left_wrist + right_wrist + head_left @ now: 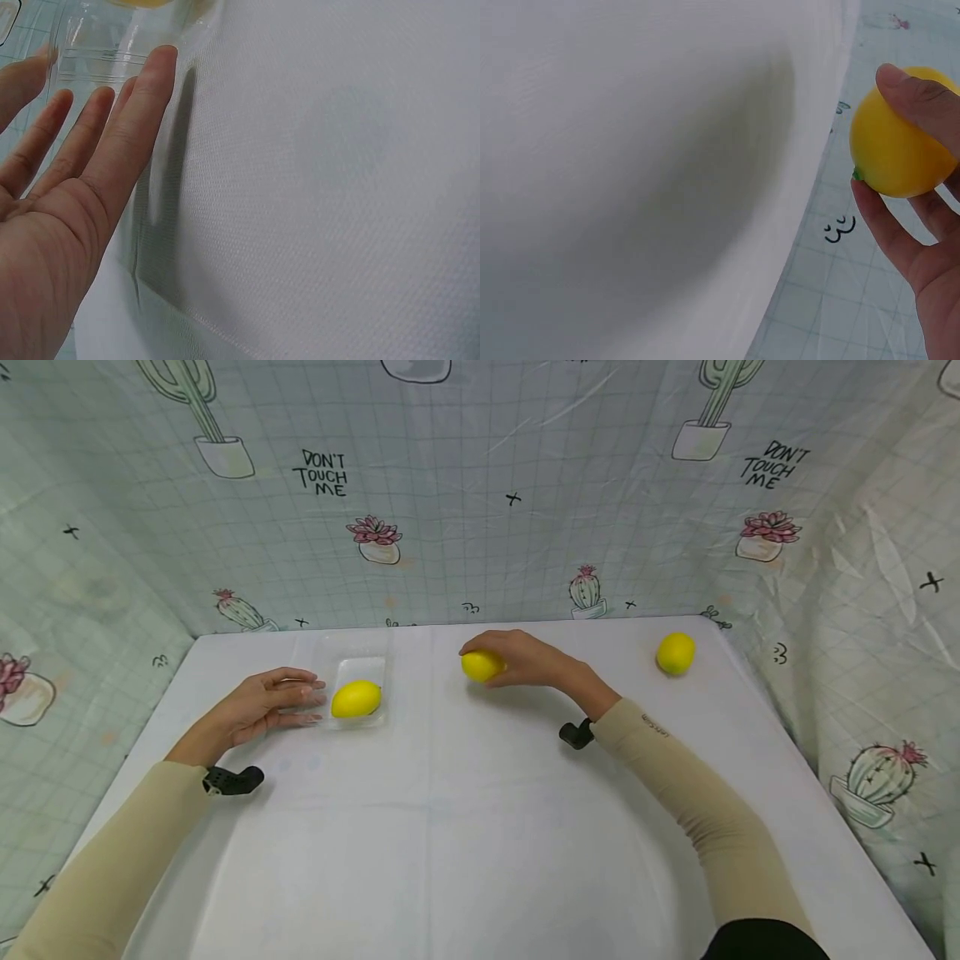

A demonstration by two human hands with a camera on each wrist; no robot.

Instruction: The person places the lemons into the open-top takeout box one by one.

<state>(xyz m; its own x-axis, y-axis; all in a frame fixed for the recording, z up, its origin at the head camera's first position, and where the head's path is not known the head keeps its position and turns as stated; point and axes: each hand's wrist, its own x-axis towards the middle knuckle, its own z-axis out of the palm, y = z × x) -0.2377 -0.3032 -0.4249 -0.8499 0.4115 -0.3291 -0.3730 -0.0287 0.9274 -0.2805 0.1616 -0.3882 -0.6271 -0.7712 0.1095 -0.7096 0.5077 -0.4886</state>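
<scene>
In the head view a clear plastic tray (386, 664) stands at the left of the table with a yellow lemon (356, 699) in it. Beside its left wall is my left hand (264, 706), fingers extended; in the left wrist view the fingertips (159, 64) are at the tray's side (97, 64). My right hand (525, 660) grips a second lemon (482, 666) above the table, right of the tray. In the right wrist view this lemon (900, 142) shows a small green tip, with thumb and fingers around it.
A third lemon (676, 653) lies near the table's back right corner. The white-covered table (450, 827) ends at a patterned curtain (465, 527), which also hangs along both sides.
</scene>
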